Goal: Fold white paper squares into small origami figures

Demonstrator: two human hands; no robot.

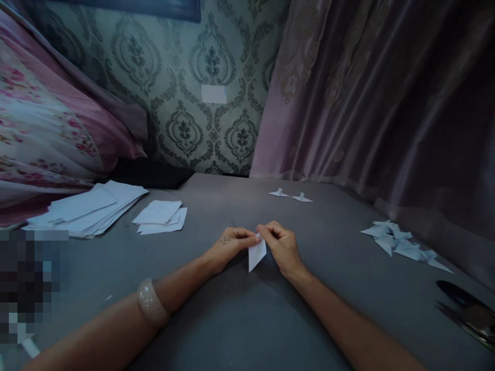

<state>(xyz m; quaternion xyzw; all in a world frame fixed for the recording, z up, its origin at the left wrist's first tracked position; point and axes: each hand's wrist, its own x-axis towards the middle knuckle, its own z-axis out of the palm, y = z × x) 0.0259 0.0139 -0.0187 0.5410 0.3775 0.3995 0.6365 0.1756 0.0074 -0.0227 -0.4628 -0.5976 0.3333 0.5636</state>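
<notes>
Between my two hands, a small folded white paper (257, 254) hangs point down, just above the grey tabletop (216, 319). My left hand (233, 243) pinches its upper left edge between thumb and fingers. At the top right, my right hand (281, 244) also grips it, thumb and forefinger meeting near the upper corner. The paper is kite-shaped, with its lower tip toward me. Fingers hide its top part. A pale bangle (151, 303) circles my left forearm.
Left of my hands lie a stack of square papers (160, 216) and a larger pile of sheets (96, 208). Two folded paper figures (301, 197) stand at the back, with several more folded papers (402, 242) heaped at right. Dark scissors-like tools (466, 312) lie at the right edge.
</notes>
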